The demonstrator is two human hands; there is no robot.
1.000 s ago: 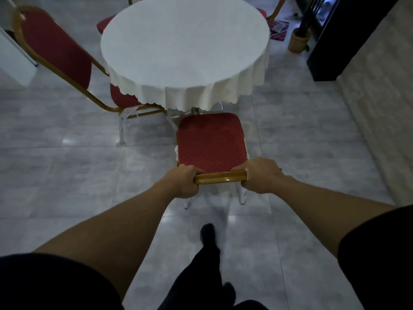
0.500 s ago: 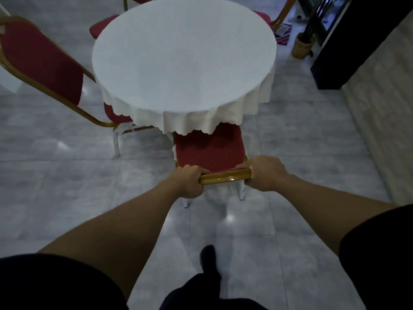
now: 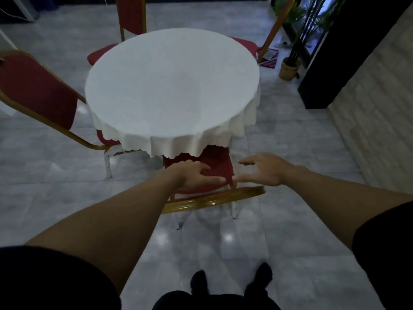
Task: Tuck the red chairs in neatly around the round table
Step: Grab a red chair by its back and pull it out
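Note:
A round table (image 3: 172, 90) under a white cloth stands ahead of me. The nearest red chair (image 3: 214, 199) has a gold frame, and its seat sits partly under the cloth's front edge. My left hand (image 3: 194, 175) and my right hand (image 3: 261, 168) hover just above that chair's seat, beyond its gold back rail, fingers spread and holding nothing. A second red chair (image 3: 38, 90) stands at the table's left, angled, its seat partly under the cloth. A third red chair (image 3: 130, 16) is at the far side, and a fourth (image 3: 245, 44) at the far right.
A potted plant (image 3: 290, 68) in a woven basket stands at the far right beside a dark cabinet (image 3: 335, 63). A pale brick wall (image 3: 380, 108) runs along the right. The floor is grey tile. My feet (image 3: 230, 283) are close behind the near chair.
The near chair slid forward until its seat went under the cloth. Both hands then let go of the gold back rail and opened above the seat.

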